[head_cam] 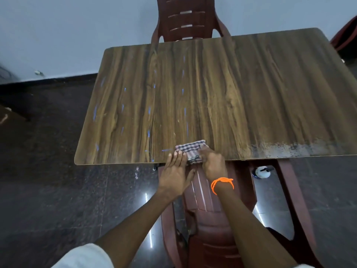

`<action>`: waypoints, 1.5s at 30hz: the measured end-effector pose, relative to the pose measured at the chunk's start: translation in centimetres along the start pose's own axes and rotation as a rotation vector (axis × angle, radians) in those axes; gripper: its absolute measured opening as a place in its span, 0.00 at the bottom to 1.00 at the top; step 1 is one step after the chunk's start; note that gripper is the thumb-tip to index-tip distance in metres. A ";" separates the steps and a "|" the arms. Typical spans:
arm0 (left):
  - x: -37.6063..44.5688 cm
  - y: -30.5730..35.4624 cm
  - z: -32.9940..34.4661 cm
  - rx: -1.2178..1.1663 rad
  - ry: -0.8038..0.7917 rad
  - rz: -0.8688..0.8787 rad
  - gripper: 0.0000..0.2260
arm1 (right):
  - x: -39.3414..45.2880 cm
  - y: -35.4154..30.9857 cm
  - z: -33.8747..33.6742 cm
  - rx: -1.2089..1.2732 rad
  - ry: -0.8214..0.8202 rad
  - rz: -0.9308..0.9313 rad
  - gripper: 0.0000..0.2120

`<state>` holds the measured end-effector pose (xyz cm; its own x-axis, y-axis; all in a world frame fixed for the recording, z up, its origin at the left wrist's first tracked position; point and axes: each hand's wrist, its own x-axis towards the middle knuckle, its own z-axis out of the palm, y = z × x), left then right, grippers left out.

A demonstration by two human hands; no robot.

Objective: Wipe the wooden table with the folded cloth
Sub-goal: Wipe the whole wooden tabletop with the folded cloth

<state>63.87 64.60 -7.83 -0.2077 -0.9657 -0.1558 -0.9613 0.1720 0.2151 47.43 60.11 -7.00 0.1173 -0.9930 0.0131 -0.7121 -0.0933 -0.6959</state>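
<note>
- The table (241, 89) shows a wood-grain top, smooth with a soft sheen, streaked brown.
- Its near right edge looks worn, rough and speckled grey.
- The folded cloth (190, 149) is woven fabric, checked, matt.
- Both chairs, the far one (185, 18) and the near one (212, 229), are glossy reddish-brown plastic.
- The floor (48, 190) is dark polished stone, reflecting lights.
- An orange thread band (222, 183) circles the right wrist.
</note>
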 end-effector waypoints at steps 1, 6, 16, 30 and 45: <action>-0.6 0.0 0.1 0.006 -0.025 0.010 0.37 | -0.6 -0.1 -0.1 -0.013 -0.012 -0.004 0.16; 1.2 1.5 -0.5 -0.060 -0.090 0.034 0.36 | -1.8 1.1 -2.2 -0.117 -0.011 -0.023 0.18; 11.7 0.9 -1.8 0.046 -0.033 0.112 0.33 | 6.8 3.0 -1.7 -0.121 0.202 0.094 0.19; 9.2 -4.5 -3.1 -0.012 -0.111 0.381 0.31 | 3.2 -0.1 1.6 -0.260 0.187 0.218 0.16; 17.5 -8.4 -5.0 -0.019 -0.099 0.271 0.32 | 14.7 -2.8 4.1 -0.240 0.230 0.260 0.18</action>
<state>69.18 45.32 -7.56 -0.4738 -0.8614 -0.1831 -0.8651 0.4164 0.2799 53.99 46.06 -7.76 -0.2259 -0.9734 0.0374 -0.8419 0.1757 -0.5103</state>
